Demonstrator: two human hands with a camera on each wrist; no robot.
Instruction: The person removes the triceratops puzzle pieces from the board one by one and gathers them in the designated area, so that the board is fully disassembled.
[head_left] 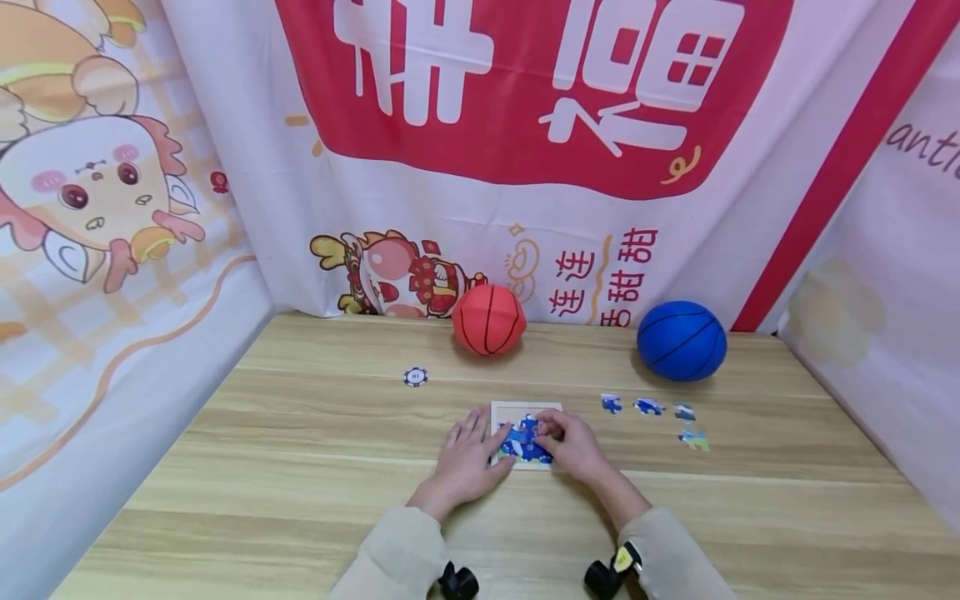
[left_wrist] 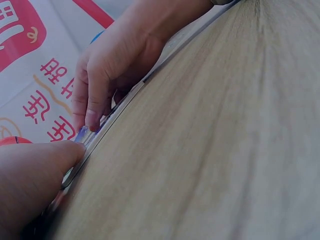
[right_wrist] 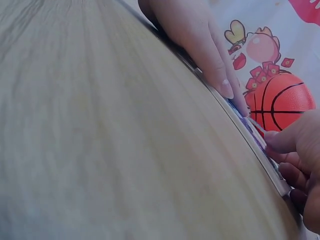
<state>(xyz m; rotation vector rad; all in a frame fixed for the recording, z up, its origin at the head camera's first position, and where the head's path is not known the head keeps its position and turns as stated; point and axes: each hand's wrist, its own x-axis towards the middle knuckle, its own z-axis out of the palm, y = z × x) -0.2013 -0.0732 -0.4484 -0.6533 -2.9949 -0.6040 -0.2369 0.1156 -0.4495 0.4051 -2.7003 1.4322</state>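
A small jigsaw puzzle in a white frame (head_left: 528, 405) lies flat on the wooden table, its lower part filled with blue pieces (head_left: 523, 451). My left hand (head_left: 467, 460) rests over the frame's left side with fingers straight, its thumb and index fingertip reaching onto the puzzle. From the right, my right hand (head_left: 577, 447) pinches a puzzle piece (right_wrist: 258, 125) between thumb and fingers. In the right wrist view this piece stands tilted, one edge down at the puzzle near the left fingertips. Part of the puzzle is hidden under both hands.
Several loose puzzle pieces (head_left: 648, 407) lie right of the frame. Behind them sits a blue ball (head_left: 682, 342), and a red ball (head_left: 489, 320) stands at the table's back edge. A round chip marked 10 (head_left: 416, 377) lies left of the frame. Printed curtains (head_left: 540, 196) enclose the table.
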